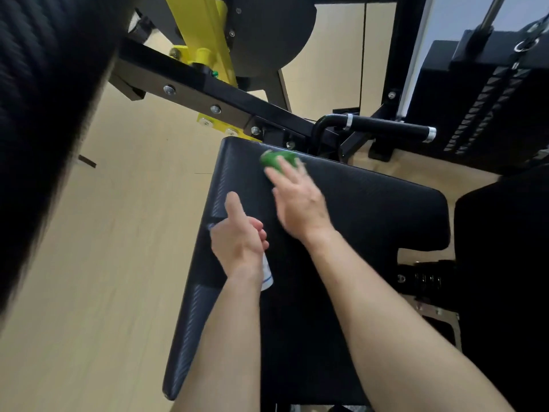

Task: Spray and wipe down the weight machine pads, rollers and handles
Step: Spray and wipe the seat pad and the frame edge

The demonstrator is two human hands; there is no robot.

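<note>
Black textured pad (371, 209), right hand (300, 206) flat on green cloth (274, 159), left hand (237, 239) grip around white spray bottle (267, 273)

Two hands (239, 239) (300, 203), one green cloth (274, 159), one spray bottle (267, 275), one black seat pad (371, 209), one handle (389, 129)

pad (371, 209): black, fine ribbed weave | cloth (277, 159): green | spray bottle (267, 273): white, blue band | frame bracket (205, 34): yellow | floor (104, 248): pale wood
</note>
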